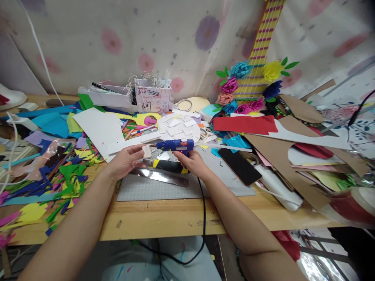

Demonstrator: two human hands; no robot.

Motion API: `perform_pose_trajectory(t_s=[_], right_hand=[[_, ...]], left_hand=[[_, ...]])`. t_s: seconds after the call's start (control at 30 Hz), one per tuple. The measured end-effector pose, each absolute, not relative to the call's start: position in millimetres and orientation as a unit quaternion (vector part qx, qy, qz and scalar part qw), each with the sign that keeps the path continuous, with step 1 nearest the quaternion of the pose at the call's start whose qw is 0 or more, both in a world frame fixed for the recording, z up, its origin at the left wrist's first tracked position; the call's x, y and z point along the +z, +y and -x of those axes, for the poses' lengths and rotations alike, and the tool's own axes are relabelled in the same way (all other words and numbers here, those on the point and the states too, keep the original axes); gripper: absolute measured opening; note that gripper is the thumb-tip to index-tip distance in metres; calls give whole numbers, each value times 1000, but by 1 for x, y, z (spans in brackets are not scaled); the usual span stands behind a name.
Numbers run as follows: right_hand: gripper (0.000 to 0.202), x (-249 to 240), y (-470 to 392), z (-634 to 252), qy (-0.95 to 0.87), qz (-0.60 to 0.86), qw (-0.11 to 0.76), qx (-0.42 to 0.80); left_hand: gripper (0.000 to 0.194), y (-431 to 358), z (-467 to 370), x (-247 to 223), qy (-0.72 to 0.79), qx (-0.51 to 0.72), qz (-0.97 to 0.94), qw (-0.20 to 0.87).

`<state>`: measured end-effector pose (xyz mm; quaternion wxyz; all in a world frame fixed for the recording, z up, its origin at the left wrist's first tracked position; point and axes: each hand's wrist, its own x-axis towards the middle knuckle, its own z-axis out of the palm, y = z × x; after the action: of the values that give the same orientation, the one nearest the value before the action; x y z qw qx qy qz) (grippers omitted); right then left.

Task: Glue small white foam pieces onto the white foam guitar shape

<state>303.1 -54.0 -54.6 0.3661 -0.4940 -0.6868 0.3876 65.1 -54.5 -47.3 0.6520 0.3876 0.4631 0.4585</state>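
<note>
My right hand [193,162] is closed round a blue hot glue gun [175,145], whose nozzle points left and whose black cord drops over the table edge. Between the thumb and fingers of my left hand [129,160] is a small white piece of paper [147,151], close to the nozzle. Whether the nozzle touches it I cannot tell. Under the glue gun lie a yellow-and-black utility knife [168,166] and a metal ruler [161,177], on a grey cutting mat [152,192]. Just beyond is a round white piece [178,127] covered with overlapping white scraps.
Coloured paper scraps [70,179] crowd the left side. A black phone [240,166] lies on the mat's right part. White boxes [154,97] stand at the back, and a paper-flowered yellow guitar shape [260,58] leans there. Cardboard and red felt-like sheets [244,124] pile up rightward.
</note>
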Motion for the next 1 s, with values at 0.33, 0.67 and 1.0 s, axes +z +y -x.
perform_pose_trajectory(t_s=[0.33,0.67,1.0], right_hand=[[41,-56,-52,-310,-641,485,382,456],[48,-55,-50,-313,-542,432,453,561],[49,-59,-46,-320,-493,439,492,568]], left_hand=[[33,-57,-66,-43,459,461,-377,659],[40,-58,-58,-42,448,414,-400,684],[39,-35,-20,-20,663,352,-628,206]])
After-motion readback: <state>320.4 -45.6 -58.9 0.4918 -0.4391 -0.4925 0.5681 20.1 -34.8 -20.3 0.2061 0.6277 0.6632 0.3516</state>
